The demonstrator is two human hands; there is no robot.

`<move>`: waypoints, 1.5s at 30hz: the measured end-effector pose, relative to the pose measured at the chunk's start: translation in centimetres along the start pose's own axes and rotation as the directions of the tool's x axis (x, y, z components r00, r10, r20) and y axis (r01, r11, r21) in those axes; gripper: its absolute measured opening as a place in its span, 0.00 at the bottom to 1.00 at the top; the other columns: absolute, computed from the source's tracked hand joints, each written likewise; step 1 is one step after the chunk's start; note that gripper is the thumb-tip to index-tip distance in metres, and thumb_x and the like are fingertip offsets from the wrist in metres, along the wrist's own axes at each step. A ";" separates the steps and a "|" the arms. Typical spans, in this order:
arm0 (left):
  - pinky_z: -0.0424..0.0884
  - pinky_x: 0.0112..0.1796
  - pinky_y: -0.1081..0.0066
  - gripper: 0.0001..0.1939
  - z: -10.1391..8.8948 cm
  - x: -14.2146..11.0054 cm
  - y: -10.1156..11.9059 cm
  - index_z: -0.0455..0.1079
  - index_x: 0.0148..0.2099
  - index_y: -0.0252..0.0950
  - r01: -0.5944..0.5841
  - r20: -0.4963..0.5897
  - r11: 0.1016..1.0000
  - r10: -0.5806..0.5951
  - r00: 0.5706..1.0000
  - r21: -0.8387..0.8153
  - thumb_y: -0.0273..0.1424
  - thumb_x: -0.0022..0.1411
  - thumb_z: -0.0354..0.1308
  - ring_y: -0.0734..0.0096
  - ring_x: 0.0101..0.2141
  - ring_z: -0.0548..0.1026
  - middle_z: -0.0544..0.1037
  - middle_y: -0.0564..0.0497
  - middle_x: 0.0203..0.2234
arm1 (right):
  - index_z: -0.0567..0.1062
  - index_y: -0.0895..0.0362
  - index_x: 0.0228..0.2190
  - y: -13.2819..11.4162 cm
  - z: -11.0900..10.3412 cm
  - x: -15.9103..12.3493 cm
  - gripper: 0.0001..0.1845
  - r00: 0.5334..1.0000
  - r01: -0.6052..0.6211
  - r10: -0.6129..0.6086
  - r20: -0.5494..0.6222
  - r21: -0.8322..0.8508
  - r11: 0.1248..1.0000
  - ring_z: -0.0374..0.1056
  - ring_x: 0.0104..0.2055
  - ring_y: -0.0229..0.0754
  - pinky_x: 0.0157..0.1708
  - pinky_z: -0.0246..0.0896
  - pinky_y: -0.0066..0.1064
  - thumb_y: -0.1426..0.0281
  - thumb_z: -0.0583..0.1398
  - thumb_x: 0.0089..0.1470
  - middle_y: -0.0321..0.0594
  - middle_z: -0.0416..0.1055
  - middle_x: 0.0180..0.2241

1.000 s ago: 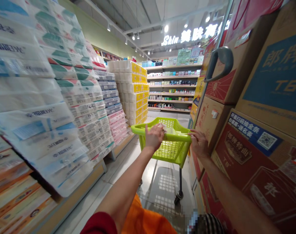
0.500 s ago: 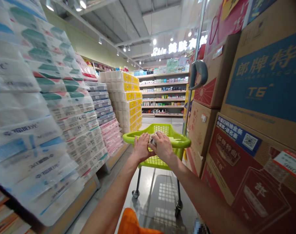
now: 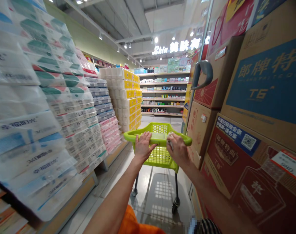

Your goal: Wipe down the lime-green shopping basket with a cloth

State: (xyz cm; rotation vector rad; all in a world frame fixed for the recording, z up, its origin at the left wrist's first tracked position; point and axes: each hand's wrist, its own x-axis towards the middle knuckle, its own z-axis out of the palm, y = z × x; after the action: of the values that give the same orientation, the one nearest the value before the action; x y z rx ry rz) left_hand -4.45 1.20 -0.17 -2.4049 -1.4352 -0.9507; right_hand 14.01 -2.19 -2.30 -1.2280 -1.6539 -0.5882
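Note:
A lime-green shopping cart point(image 3: 160, 157) stands in front of me, its basket of open plastic mesh. My left hand point(image 3: 143, 145) rests on the left half of the handle point(image 3: 158, 141), fingers hooked over it and thumb pointing right. At the handle's right half, my right hand point(image 3: 177, 149) is closed around a crumpled whitish cloth point(image 3: 171, 136), pressed to the bar. Most of the cloth is hidden by the fingers, so I cannot tell its exact kind. A pale panel point(image 3: 158, 136) lies on the cart just beyond the handle, between the hands.
Stacked packs of tissue paper point(image 3: 38, 136) line the left side. Cardboard boxes point(image 3: 245, 139) rise close on the right, beside a metal pole with a grey handle point(image 3: 203, 74). Stocked shelves point(image 3: 164, 91) stand beyond the tiled floor point(image 3: 114, 188).
My right hand has slid right along the handle with the cloth, away from my left hand. My left hand stays on the handle's left half. The pale panel now shows between them.

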 end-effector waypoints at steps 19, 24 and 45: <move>0.48 0.56 0.52 0.24 0.5 -0.5 1.3 0.59 0.56 0.39 0.024 -0.049 0.999 -0.023 0.999 0.030 0.40 0.58 0.50 0.59 0.56 0.59 0.64 0.45 0.55 | 0.72 0.54 0.36 2.4 -0.8 -0.7 0.15 0.995 -0.071 0.064 -0.076 -0.100 0.992 0.61 0.51 0.45 0.53 0.48 0.46 0.76 0.50 0.48 0.43 0.69 0.45; 0.47 0.56 0.52 0.25 1.0 -0.6 1.3 0.59 0.55 0.38 0.033 -0.087 0.999 -0.031 0.996 0.020 0.41 0.57 0.51 0.59 0.56 0.59 0.65 0.45 0.54 | 0.72 0.57 0.34 2.6 -0.4 0.1 0.13 0.982 -0.174 0.169 -0.082 -0.059 0.983 0.61 0.49 0.47 0.50 0.53 0.43 0.74 0.50 0.49 0.47 0.69 0.44; 0.48 0.56 0.54 0.23 0.2 -1.2 0.7 0.60 0.55 0.38 -0.003 -0.067 0.999 0.005 0.998 0.036 0.40 0.59 0.49 0.62 0.55 0.60 0.66 0.47 0.53 | 0.72 0.56 0.37 2.5 -1.3 0.0 0.13 0.994 -0.097 0.087 -0.063 -0.180 0.979 0.64 0.48 0.45 0.52 0.47 0.44 0.73 0.50 0.53 0.44 0.71 0.43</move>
State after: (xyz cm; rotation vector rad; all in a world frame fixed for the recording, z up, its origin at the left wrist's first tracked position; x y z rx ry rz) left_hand -4.14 0.04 -0.88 -2.3268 -1.4116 -0.9863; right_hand 16.79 -2.35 -2.13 -1.4008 -1.5142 -0.7223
